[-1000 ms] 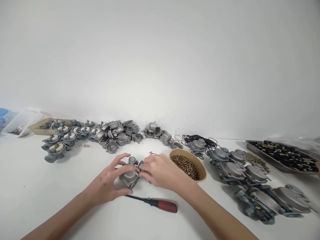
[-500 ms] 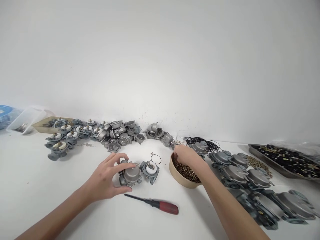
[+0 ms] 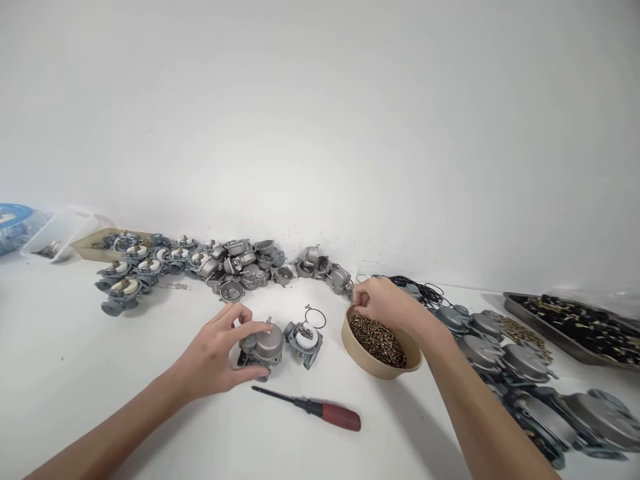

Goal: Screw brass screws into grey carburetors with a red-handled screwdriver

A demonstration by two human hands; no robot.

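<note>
A grey metal carburetor (image 3: 269, 341) stands on the white table, its rounded float bowl facing up. The thumb and fingers of my left hand (image 3: 220, 350) are wrapped round its left side. Just right of it lies an open carburetor body (image 3: 304, 341) with a white float, a thin black O-ring (image 3: 315, 317) behind it. My right hand (image 3: 383, 303) is over the back rim of a tan bowl (image 3: 357, 353) of small brass-coloured screws (image 3: 377, 340). Its fingertips are pinched together; what they hold is too small to make out.
A red-handled screwdriver (image 3: 340, 417) lies in front. Open carburetors with white floats (image 3: 125, 287) and loose float bowls (image 3: 255, 273) line the back left. Closed carburetors (image 3: 527, 363) stand at right, near a dark tray (image 3: 550, 333) of black parts and a pile of black O-rings (image 3: 415, 290).
My right hand has risen out of the screws to the bowl's back rim, its fingertips pinched. The carburetor in my left hand has turned slightly. The view has shifted a little.
</note>
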